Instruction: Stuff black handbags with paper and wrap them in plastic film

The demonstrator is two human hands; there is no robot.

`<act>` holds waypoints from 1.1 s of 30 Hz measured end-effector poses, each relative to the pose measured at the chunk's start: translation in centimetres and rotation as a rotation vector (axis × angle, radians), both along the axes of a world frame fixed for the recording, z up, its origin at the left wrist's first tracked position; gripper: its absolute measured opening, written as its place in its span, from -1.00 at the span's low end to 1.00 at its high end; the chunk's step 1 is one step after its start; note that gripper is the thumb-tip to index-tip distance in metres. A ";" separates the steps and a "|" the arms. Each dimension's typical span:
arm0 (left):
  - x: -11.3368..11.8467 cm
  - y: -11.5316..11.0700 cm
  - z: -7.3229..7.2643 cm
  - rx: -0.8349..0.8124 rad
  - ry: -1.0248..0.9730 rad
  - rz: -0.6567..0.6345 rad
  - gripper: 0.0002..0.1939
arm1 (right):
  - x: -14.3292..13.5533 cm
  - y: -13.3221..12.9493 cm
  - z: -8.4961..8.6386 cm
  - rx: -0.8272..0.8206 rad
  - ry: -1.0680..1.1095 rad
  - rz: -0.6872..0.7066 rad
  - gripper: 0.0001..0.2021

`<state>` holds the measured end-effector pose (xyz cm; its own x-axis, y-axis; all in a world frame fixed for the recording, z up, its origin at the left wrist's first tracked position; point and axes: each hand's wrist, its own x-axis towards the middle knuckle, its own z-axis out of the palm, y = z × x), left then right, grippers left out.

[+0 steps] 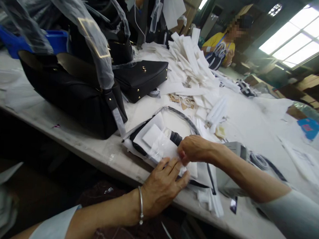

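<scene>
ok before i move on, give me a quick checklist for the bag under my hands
1. Left hand on the white wrapping: ok, fingers spread over it.
2. Right hand holding something: cannot tell, its bunched fingers hide that.
3. White pad on the bag: ok, it lies on top.
4. Strap loop away from the left hand: ok, it arches on the far side.
5. Bag well back from the near edge of the table: not ok, it lies close.
</scene>
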<state>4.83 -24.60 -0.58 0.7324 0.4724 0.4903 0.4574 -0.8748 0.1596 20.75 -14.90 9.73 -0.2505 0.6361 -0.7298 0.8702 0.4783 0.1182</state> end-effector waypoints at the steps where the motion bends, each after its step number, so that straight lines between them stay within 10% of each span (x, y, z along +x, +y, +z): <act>1: 0.0 0.0 0.0 -0.005 0.000 -0.001 -0.63 | 0.2 0.4 -0.4 -0.013 0.014 -0.002 -0.83; 12: 0.3 0.1 -0.4 0.031 0.019 0.019 -0.64 | -0.9 0.9 -1.0 0.220 -0.092 0.343 -0.50; 19: 0.2 -0.2 -0.4 0.042 0.005 0.022 -0.64 | 3.9 -0.4 1.5 0.696 0.106 -0.058 -0.65; 28: 0.3 -0.1 -0.3 0.061 0.031 0.039 -0.65 | 5.2 -5.5 -5.5 0.704 0.367 -0.457 -0.44; 33: 0.2 -0.2 0.3 0.036 0.033 0.012 -0.64 | 3.7 -5.8 -3.7 0.905 0.550 -0.531 -0.46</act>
